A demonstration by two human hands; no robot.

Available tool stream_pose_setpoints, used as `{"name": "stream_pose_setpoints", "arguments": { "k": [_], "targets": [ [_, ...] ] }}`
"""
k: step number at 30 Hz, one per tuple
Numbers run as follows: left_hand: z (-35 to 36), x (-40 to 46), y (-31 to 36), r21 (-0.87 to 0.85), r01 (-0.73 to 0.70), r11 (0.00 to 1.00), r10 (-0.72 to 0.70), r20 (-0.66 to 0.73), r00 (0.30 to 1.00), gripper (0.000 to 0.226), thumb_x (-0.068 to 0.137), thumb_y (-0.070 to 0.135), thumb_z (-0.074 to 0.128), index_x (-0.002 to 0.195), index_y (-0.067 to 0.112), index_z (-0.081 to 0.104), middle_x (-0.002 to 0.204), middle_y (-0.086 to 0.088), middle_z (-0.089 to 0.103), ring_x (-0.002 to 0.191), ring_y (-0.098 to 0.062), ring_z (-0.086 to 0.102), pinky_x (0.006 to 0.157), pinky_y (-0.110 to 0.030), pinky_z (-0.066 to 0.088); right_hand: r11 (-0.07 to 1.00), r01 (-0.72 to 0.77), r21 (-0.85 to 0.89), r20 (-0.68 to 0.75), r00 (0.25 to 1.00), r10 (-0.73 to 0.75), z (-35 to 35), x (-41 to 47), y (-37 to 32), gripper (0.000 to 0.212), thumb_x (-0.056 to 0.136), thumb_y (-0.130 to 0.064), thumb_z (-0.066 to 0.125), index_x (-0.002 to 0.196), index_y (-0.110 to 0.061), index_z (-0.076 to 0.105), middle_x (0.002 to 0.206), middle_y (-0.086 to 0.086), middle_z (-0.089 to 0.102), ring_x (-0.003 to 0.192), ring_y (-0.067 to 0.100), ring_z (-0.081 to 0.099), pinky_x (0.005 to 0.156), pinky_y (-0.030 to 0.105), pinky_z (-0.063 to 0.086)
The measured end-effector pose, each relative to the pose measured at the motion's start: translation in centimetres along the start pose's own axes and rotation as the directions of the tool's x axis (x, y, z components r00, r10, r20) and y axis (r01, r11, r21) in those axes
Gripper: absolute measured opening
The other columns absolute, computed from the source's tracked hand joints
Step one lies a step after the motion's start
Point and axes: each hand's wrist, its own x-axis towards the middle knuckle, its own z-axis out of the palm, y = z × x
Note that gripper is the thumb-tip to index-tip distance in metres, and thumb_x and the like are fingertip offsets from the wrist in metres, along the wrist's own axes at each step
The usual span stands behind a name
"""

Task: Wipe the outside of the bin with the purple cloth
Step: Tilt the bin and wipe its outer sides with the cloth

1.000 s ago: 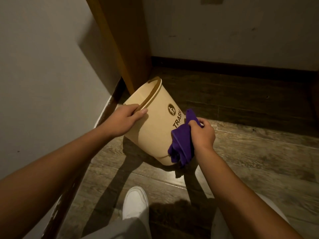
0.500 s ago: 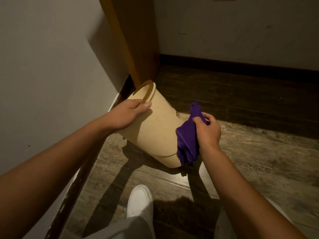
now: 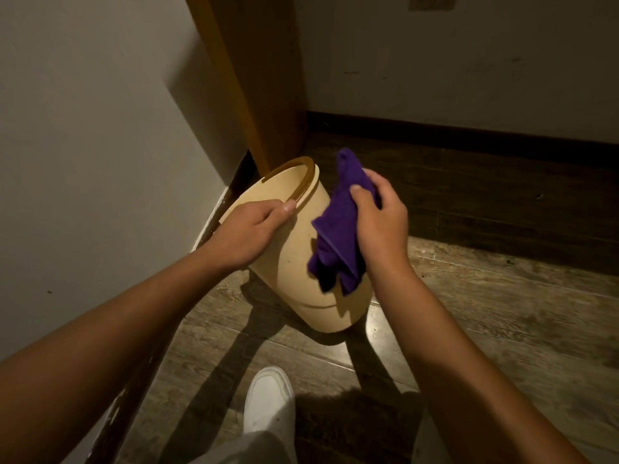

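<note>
A cream plastic bin (image 3: pixel 288 262) with a brown rim band stands tilted on the wood floor, its mouth leaning toward the left wall. My left hand (image 3: pixel 249 227) grips its near rim, thumb on the outside. My right hand (image 3: pixel 378 219) is closed on a bunched purple cloth (image 3: pixel 338 229), which lies against the bin's right outer wall and hangs down its side. The bin's printed label is out of sight.
A white wall (image 3: pixel 83 162) runs along the left with a dark skirting. An orange-brown wooden door frame (image 3: pixel 254 78) stands just behind the bin. The back wall has a dark skirting (image 3: pixel 469 142). My white shoe (image 3: pixel 268 400) rests on the floor below the bin.
The bin has turned, taking the TRASH label out of sight. My right hand with the cloth has moved up the bin's side toward the rim.
</note>
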Motion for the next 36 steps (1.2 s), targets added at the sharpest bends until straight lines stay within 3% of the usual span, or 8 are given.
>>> {"name": "stream_pose_setpoints", "arguments": {
  "k": [4, 7, 10, 16, 20, 26, 34, 36],
  "targets": [
    [-0.1, 0.9, 0.4, -0.038, -0.038, 0.999, 0.035, -0.075, 0.997, 0.049, 0.110, 0.041, 0.033, 0.093, 0.014, 0.070, 0.087, 0.005, 0.067, 0.077, -0.001, 0.060, 0.068, -0.026, 0.040, 0.998, 0.061, -0.026, -0.009, 0.998, -0.062, 3.9, -1.5, -0.6, 0.051, 0.104, -0.046, 0.050, 0.151, -0.055, 0.031, 0.145, -0.018, 0.047, 0.112, 0.007, 0.060, 0.084, 0.037, 0.058],
    [-0.1, 1.6, 0.5, -0.078, -0.104, 0.992, 0.097, -0.085, 0.992, 0.051, 0.110, 0.035, 0.034, 0.086, 0.005, 0.067, 0.077, -0.006, 0.067, 0.070, -0.014, 0.062, 0.067, -0.032, 0.045, 0.957, 0.150, -0.248, 0.008, 0.988, -0.153, 6.9, -2.9, 0.6, 0.051, 0.103, -0.054, 0.038, 0.153, -0.055, 0.027, 0.165, -0.011, 0.033, 0.146, 0.019, 0.035, 0.113, 0.057, 0.038],
    [-0.1, 1.6, 0.0, -0.149, -0.101, 0.984, 0.087, -0.098, 0.991, 0.049, 0.110, 0.036, 0.034, 0.087, 0.009, 0.067, 0.075, -0.003, 0.067, 0.067, -0.010, 0.064, 0.062, -0.022, 0.049, 0.861, 0.217, -0.461, -0.005, 0.969, -0.247, 8.0, -3.2, 2.0, 0.054, 0.105, -0.054, 0.030, 0.158, -0.044, 0.029, 0.169, -0.002, 0.027, 0.154, 0.025, 0.021, 0.118, 0.061, 0.027],
    [-0.5, 1.6, -0.9, -0.117, 0.022, 0.993, -0.038, -0.132, 0.991, 0.036, 0.106, 0.048, 0.041, 0.096, 0.026, 0.067, 0.089, 0.007, 0.070, 0.079, 0.001, 0.068, 0.060, -0.009, 0.048, 0.764, 0.239, -0.599, 0.026, 0.960, -0.280, 7.5, -0.7, 4.0, 0.058, 0.102, -0.056, 0.028, 0.155, -0.034, 0.039, 0.162, 0.003, 0.040, 0.145, 0.028, 0.037, 0.112, 0.055, 0.038],
    [-0.7, 1.6, -1.4, -0.073, 0.087, 0.994, -0.096, -0.130, 0.987, 0.044, 0.098, 0.058, 0.050, 0.090, 0.018, 0.067, 0.098, 0.006, 0.067, 0.089, -0.011, 0.063, 0.068, -0.026, 0.047, 0.808, 0.126, -0.576, -0.011, 0.987, -0.161, 5.5, 1.1, 6.0, 0.057, 0.101, -0.056, 0.030, 0.151, -0.034, 0.046, 0.158, 0.001, 0.045, 0.138, 0.025, 0.045, 0.107, 0.051, 0.044],
    [-0.5, 1.4, -1.2, -0.044, 0.059, 0.997, -0.064, -0.110, 0.992, 0.044, 0.099, 0.055, 0.049, 0.089, 0.017, 0.067, 0.104, 0.000, 0.066, 0.095, -0.017, 0.060, 0.072, -0.031, 0.046, 0.879, -0.022, -0.477, -0.050, 0.999, -0.002, 1.9, 2.4, 9.0, 0.047, 0.105, -0.049, 0.040, 0.147, -0.034, 0.054, 0.148, -0.003, 0.054, 0.123, 0.019, 0.056, 0.099, 0.041, 0.049],
    [-0.5, 1.4, -1.0, -0.008, 0.032, 0.999, -0.033, -0.095, 0.995, 0.044, 0.099, 0.055, 0.050, 0.082, 0.017, 0.067, 0.096, 0.002, 0.067, 0.090, -0.016, 0.061, 0.070, -0.031, 0.046, 0.799, -0.377, -0.469, -0.204, 0.926, 0.317, -2.7, 1.2, 14.7, 0.040, 0.106, -0.039, 0.037, 0.131, -0.024, 0.065, 0.109, 0.002, 0.066, 0.092, 0.022, 0.057, 0.070, 0.032, 0.037],
    [-0.7, 1.5, -1.3, -0.032, 0.043, 0.999, -0.046, -0.105, 0.993, 0.043, 0.098, 0.055, 0.051, 0.085, 0.019, 0.069, 0.097, 0.004, 0.067, 0.091, -0.015, 0.060, 0.069, -0.030, 0.044, 0.770, -0.410, -0.489, -0.205, 0.912, 0.355, -3.0, 1.1, 15.2, 0.039, 0.106, -0.038, 0.037, 0.130, -0.023, 0.065, 0.105, 0.002, 0.064, 0.089, 0.022, 0.054, 0.072, 0.034, 0.039]
  ]
}}
